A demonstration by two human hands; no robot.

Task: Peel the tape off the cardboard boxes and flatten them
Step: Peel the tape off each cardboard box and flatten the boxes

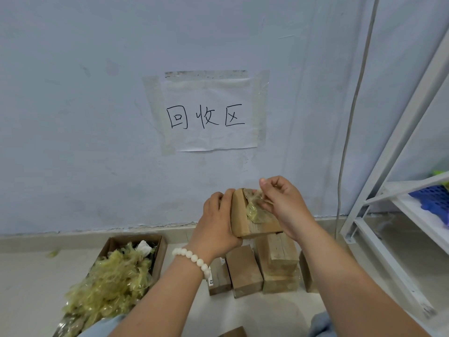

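A small cardboard box (240, 214) is held up in front of the wall, above the floor. It is gripped from its left side by the left hand (216, 224), whose fingers are curled over its far edge. A crumpled wad of yellowish tape (255, 211) is pinched between the thumb and fingers of the right hand (284, 205). The wad lies against the top face of the box (how much of it is stuck down cannot be told). A white bead bracelet (194, 259) is worn on the left wrist. Below the hands, a cluster of closed small boxes (245, 271) is stood on the floor. To the left, an open carton (160, 249) is heaped with discarded tape (109, 283). A handwritten paper sign (209, 115) is taped to the wall, and a white shelf frame (398, 152) is seen at the right.
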